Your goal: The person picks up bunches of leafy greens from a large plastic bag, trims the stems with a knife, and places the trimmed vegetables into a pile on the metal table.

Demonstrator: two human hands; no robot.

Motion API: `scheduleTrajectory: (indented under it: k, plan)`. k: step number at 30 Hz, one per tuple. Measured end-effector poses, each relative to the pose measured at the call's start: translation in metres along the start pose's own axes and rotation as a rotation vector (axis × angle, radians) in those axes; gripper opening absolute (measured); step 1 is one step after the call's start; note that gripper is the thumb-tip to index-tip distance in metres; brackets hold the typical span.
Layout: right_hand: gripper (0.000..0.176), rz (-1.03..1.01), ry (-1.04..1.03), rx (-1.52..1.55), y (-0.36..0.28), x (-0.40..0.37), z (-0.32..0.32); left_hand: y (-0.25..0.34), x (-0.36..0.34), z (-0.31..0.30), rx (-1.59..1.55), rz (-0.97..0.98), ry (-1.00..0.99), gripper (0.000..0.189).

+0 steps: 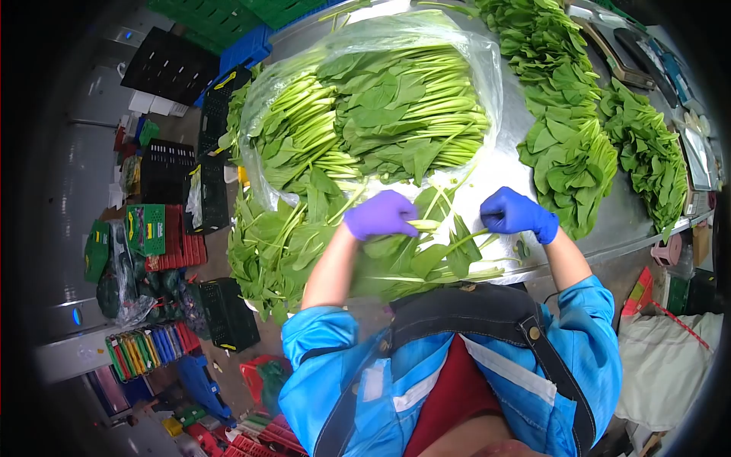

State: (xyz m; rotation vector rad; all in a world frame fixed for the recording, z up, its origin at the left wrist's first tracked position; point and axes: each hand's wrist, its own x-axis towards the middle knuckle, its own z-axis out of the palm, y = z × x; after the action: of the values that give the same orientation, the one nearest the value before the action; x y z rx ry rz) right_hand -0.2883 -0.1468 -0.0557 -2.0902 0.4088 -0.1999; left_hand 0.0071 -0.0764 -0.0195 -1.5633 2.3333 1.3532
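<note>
My left hand [381,215], in a purple-blue glove, is closed around leafy green stalks [423,225] whose pale ends stick out past the fingers. To its right my right hand [518,215], gloved in blue, pinches the stem of a leafy green [464,240], with leaves hanging toward the table edge. Loose greens [266,244] are heaped beside and under my left forearm. Beyond both hands lies a clear plastic bag [487,76], packed with stalks of greens [411,107] laid in rows.
Long stacks of leafy greens [567,145] and more greens [647,148] lie on the right of the metal table [525,175]. Tools and trays [624,57] line its far right. Crates [221,312] stand on the floor at left, and a white sack [670,365] at lower right.
</note>
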Motion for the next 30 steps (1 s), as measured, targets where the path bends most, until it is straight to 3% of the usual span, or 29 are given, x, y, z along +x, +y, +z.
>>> scheduleTrajectory:
  k: [1, 2, 3, 4, 5, 7, 9, 11, 13, 15, 17, 19, 20, 22, 23, 25, 26, 30]
  plan:
    - [0.011, 0.087, 0.036, 0.066, 0.005, -0.004, -0.008, -0.012, -0.006, -0.004, 0.002, 0.002, 0.004, 0.024]
    - [0.022, 0.244, 0.115, 0.105, 0.007, -0.007, -0.014, -0.028, -0.010, -0.003, -0.358, -0.018, 0.041, 0.026]
    - [0.034, 0.245, 0.257, 0.046, 0.013, -0.005, -0.017, -0.036, -0.012, -0.003, -0.716, -0.039, 0.075, 0.028]
    - [0.036, 0.304, 0.439, 0.019, 0.027, 0.001, -0.017, -0.032, -0.011, 0.000, -1.021, 0.078, 0.133, 0.037]
    - [0.037, 0.362, 0.625, -0.009, 0.045, 0.010, -0.016, -0.026, -0.009, 0.002, -1.013, 0.080, 0.130, 0.037]
    - [0.036, 0.398, 0.884, 0.065, 0.079, 0.033, -0.023, -0.012, 0.001, 0.003, -1.448, 0.191, 0.345, 0.044]
    - [0.039, 0.400, 0.915, 0.014, 0.092, 0.055, -0.033, -0.018, 0.017, 0.009, -1.497, 0.227, 0.357, 0.045]
    - [0.043, 0.347, 0.957, -0.230, 0.117, 0.080, -0.034, -0.021, 0.026, 0.013, -1.277, 0.041, 0.414, 0.044]
    - [0.044, 0.427, 0.904, -0.263, 0.109, 0.094, -0.039, -0.007, 0.024, 0.011, -1.289, 0.011, 0.426, 0.039]
    - [0.039, 0.529, 0.768, -0.272, 0.098, 0.097, -0.043, 0.008, 0.016, 0.003, -1.102, -0.041, 0.457, 0.033]
    - [0.034, 0.437, 0.785, -0.314, 0.105, 0.090, -0.037, 0.015, 0.011, 0.001, -1.079, -0.076, 0.479, 0.029]
    - [0.030, 0.289, 0.844, -0.335, 0.111, 0.083, -0.027, 0.013, 0.016, 0.008, -0.828, -0.096, 0.642, 0.026]
    - [0.023, 0.143, 0.941, -0.388, 0.113, 0.082, -0.019, 0.010, 0.021, 0.010, -0.830, -0.094, 0.643, 0.026]
    - [0.021, 0.237, 0.833, -0.212, 0.069, 0.074, -0.019, 0.005, 0.032, 0.013, -0.158, 0.192, 0.945, 0.029]
    - [0.019, 0.329, 0.722, -0.034, 0.044, 0.070, -0.017, 0.010, 0.035, 0.011, -0.160, 0.190, 0.947, 0.029]
    - [0.017, 0.222, 0.719, -0.058, 0.015, 0.066, -0.005, 0.032, 0.036, 0.002, 0.168, 0.191, 0.989, 0.046]
    - [0.017, 0.225, 0.664, -0.058, -0.001, 0.062, -0.004, 0.042, 0.035, -0.002, 0.232, 0.193, 0.931, 0.060]
    - [0.016, 0.168, 0.626, 0.093, -0.028, 0.050, -0.003, 0.040, 0.039, -0.009, 0.308, 0.315, 0.737, 0.052]
